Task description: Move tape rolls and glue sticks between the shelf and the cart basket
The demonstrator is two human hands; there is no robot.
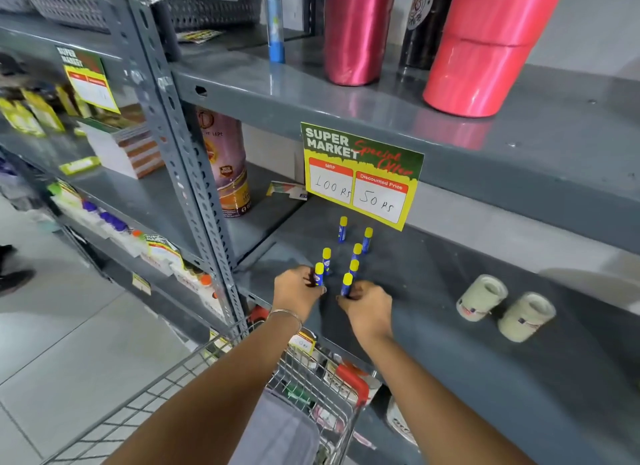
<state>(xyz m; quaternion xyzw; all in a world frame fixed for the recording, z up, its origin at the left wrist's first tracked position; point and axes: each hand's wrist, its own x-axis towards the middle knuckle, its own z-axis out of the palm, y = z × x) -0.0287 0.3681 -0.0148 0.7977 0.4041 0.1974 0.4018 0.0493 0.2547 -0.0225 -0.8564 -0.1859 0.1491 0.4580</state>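
Several blue glue sticks with yellow caps stand upright on the grey shelf (433, 326); the farthest one (343, 228) is just under a price sign. My left hand (298, 286) grips one glue stick (319, 273) near the shelf's front edge. My right hand (365, 307) grips another glue stick (346, 283) beside it. Both sticks stand upright at shelf level. Two stacks of pale tape rolls (481, 296) (526, 315) lie on their sides to the right. The wire cart basket (322, 378) sits below my arms, against the shelf.
A yellow and green price sign (362, 174) hangs from the upper shelf edge. A tall printed tape pack (227, 167) stands at the shelf's back left. Red tumblers (485, 45) sit on the shelf above. A slotted metal upright (194, 174) borders the left.
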